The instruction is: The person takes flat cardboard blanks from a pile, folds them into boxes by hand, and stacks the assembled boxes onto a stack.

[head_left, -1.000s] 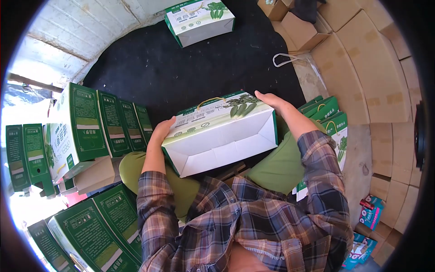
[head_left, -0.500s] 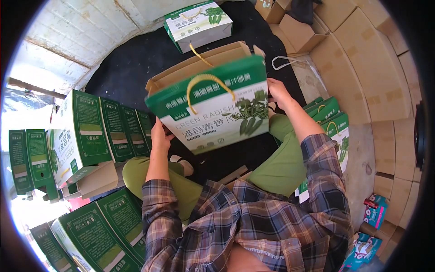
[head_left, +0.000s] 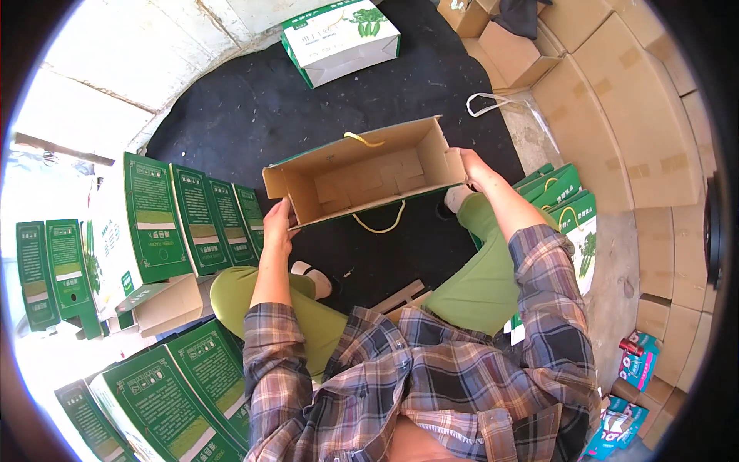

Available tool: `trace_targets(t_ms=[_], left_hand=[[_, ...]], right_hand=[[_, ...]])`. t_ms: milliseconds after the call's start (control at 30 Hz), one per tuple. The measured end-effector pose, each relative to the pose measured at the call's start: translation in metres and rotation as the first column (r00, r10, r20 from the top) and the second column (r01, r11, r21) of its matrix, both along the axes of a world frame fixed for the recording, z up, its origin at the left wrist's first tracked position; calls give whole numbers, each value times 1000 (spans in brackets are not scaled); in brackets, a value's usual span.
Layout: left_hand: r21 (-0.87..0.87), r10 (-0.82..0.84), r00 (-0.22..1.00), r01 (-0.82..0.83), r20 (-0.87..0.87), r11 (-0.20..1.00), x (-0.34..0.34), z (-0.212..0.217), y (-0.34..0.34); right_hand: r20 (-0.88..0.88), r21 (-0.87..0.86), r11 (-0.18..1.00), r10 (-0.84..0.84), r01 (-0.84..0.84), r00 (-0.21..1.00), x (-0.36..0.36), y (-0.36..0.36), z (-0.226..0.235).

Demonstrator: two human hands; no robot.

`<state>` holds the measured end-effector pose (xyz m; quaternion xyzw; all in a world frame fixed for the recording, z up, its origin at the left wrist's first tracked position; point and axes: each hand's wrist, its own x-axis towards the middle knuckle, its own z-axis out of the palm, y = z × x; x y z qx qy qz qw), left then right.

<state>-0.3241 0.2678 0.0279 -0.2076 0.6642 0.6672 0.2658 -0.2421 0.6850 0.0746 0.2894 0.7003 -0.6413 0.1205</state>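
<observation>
Between my hands is a green and white cardboard gift box (head_left: 362,173), its top uncovered so the bare brown inside shows. One yellow rope handle (head_left: 383,223) hangs over its near side, and another lies at the far rim. My left hand (head_left: 278,223) grips the left end, fingers partly hidden behind the cardboard. At the right end my right hand (head_left: 471,168) is closed on the edge by a brown flap. The box is upright over a black cloth (head_left: 223,108), in front of my knees; whether its base touches the cloth is hidden.
Another green and white box (head_left: 342,42) lies on the cloth's far edge. Several green boxes (head_left: 158,219) stand at my left, with more (head_left: 154,393) nearer. Folded green boxes (head_left: 566,200) lean by my right knee. Brown cartons (head_left: 616,100) are stacked along the right, near blue packets (head_left: 639,369).
The box has tipped from showing its printed front to standing upright, its inside now facing up. Both hands stay on its ends, and the near handle has dropped outward.
</observation>
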Motion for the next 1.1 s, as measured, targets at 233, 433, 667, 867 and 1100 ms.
trace_targets(t_ms=[233, 433, 667, 867, 1100], left_hand=[[-325, -258, 868, 120, -424, 938, -10, 40, 12], [-326, -295, 856, 160, -424, 932, 0, 64, 21], [-495, -464, 806, 252, -368, 831, 17, 66, 22], [-512, -502, 785, 281, -364, 811, 12, 77, 33], [-592, -571, 719, 276, -397, 758, 16, 69, 24]], right_hand=[[54, 279, 960, 24, -38, 998, -8, -5, 23], [73, 251, 965, 55, -72, 996, -11, -8, 39], [111, 263, 956, 102, -128, 989, -10, -2, 43], [-273, 850, 510, 218, 129, 937, -23, 20, 30], [-451, 877, 444, 630, 183, 633, -49, -89, 94]])
